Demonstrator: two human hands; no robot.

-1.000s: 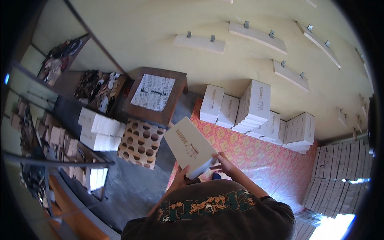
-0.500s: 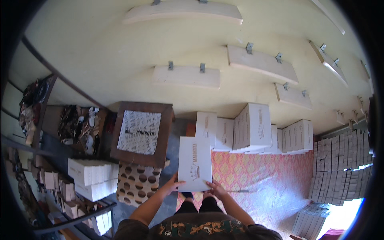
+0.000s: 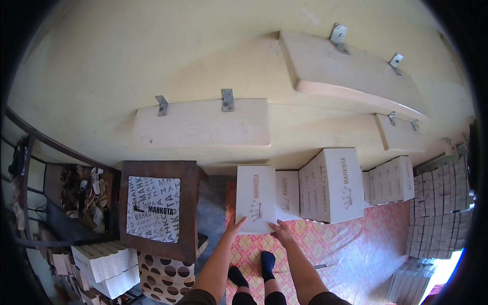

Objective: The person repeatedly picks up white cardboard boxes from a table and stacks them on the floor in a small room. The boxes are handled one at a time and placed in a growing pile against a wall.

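Between my two hands is a white cardboard box (image 3: 255, 195) with a crown drawing and lettering on its lid. My left hand (image 3: 236, 225) grips its near left corner, and my right hand (image 3: 280, 231) has the near right corner. The box sits at the left end of a row of similar white boxes along the wall. To its right are a lower white box (image 3: 287, 190) and a taller stack of white boxes (image 3: 346, 185). Whatever lies under the held box is hidden, so I cannot tell whether it rests on a stack.
A brown wooden table (image 3: 189, 203) with a patterned printed sheet (image 3: 153, 208) stands left, beside a dotted stool (image 3: 165, 274). Shoes (image 3: 97, 195) fill a rack farther left. Pale wall shelves (image 3: 203, 124) jut out ahead. Pink patterned matting (image 3: 335, 249) covers the floor; stacked boxes (image 3: 437, 203) stand far right.
I have moved forward toward the wall. The held box has gone from in front of my body to the left end of the box row, with both hands still on it.
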